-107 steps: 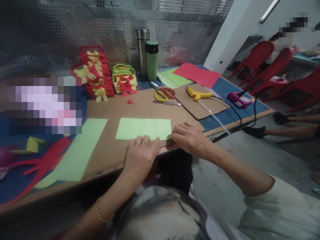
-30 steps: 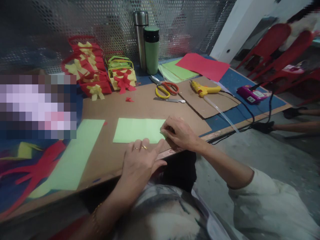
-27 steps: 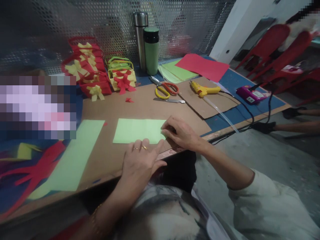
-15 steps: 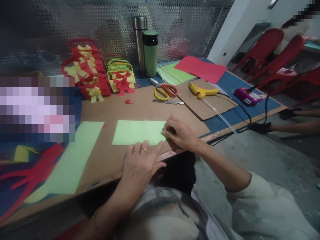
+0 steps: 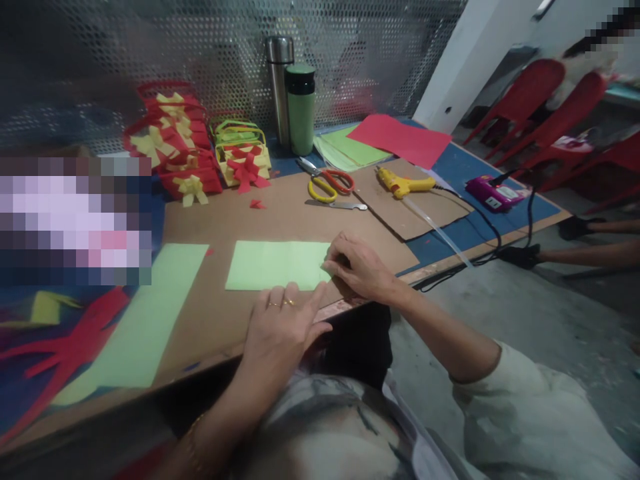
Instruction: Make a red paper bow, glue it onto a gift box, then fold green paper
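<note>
A light green sheet of paper [image 5: 277,263], with faint crease lines across it, lies on the brown cardboard in front of me. My left hand [image 5: 283,317] rests at its near edge, fingers laid out flat and thumb stretched aside; rings show on its fingers. At the sheet's right end, my right hand [image 5: 357,267] is curled, thumb and fingertips pinching the paper's edge. The fingers hide that end of the sheet. Left of them lies another light green paper piece [image 5: 167,300], partly over the cardboard.
Behind lie scissors [image 5: 323,190], a blade [image 5: 337,205] and a yellow glue gun [image 5: 403,183] with its cord. Small red paper baskets [image 5: 193,177], yellow ones [image 5: 257,160], a green bottle [image 5: 301,113] and a steel flask [image 5: 280,80] stand at the back. Red strips [image 5: 75,343] lie left.
</note>
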A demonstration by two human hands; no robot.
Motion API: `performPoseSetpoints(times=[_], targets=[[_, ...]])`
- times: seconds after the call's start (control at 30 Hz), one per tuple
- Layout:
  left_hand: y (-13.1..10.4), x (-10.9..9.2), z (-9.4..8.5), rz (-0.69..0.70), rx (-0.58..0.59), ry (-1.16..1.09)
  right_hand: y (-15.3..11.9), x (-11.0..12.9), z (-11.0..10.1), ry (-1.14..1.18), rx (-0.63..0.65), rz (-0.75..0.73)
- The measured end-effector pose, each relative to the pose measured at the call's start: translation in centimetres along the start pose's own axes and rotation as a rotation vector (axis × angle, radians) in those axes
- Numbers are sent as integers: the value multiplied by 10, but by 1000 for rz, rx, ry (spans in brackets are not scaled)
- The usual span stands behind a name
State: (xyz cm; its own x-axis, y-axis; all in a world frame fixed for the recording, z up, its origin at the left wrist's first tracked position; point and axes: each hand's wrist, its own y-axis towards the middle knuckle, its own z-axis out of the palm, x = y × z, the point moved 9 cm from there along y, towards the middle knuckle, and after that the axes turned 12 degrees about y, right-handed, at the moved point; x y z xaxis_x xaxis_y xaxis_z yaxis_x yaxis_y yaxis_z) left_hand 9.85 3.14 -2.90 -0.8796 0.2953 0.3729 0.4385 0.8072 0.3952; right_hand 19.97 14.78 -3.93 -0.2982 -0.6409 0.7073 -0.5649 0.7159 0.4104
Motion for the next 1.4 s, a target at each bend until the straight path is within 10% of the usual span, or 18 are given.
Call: performPoseSetpoints(times=[0.87, 1.4], targets=[[19, -8, 1, 59, -22, -133, -7, 9, -10, -25, -106, -46], [21, -9, 0, 71, -42, -153, -46, 36, -12, -457, -105, -164]])
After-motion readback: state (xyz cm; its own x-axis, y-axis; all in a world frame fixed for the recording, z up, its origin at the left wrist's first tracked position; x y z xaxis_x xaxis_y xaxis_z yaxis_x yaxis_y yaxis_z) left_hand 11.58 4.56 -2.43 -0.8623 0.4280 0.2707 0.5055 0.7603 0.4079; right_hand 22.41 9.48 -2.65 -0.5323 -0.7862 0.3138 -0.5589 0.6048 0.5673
